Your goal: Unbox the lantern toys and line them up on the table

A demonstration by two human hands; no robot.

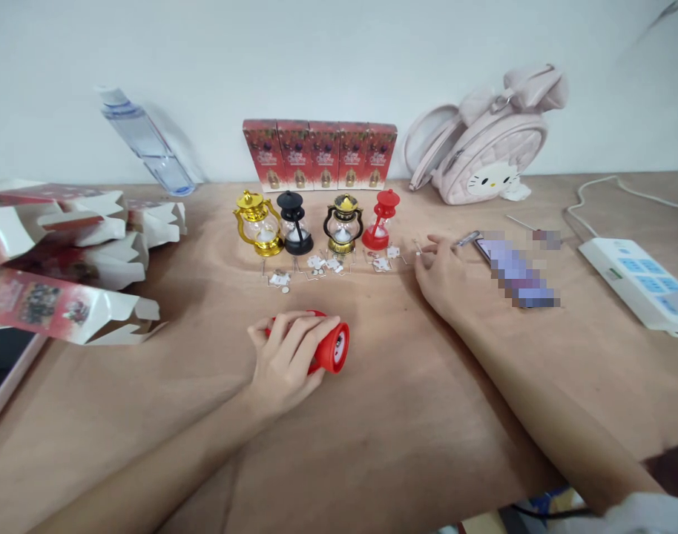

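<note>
My left hand [288, 360] is wrapped over a red mini lantern [335, 347], tipped on its side with its round base facing right. Slots and a metal bit show in that base, while the palm covers most of the body. Farther right, my right hand [443, 278] rests on the table with fingers curled at the end of the row of small parts; whatever sits in its fingertips is too small to name. Thin bent wires and small white pieces [280, 279] lie before gold [259, 226], black [296, 226], black-and-gold [343, 226] and red [380, 222] lanterns.
Several red printed boxes [325, 156] stand against the wall. Opened boxes [72, 308] pile up at left, near a leaning water bottle [147, 141]. To the right are a pink backpack [484, 156], a phone [517, 271], a screwdriver [525, 225] and a white power strip [636, 278].
</note>
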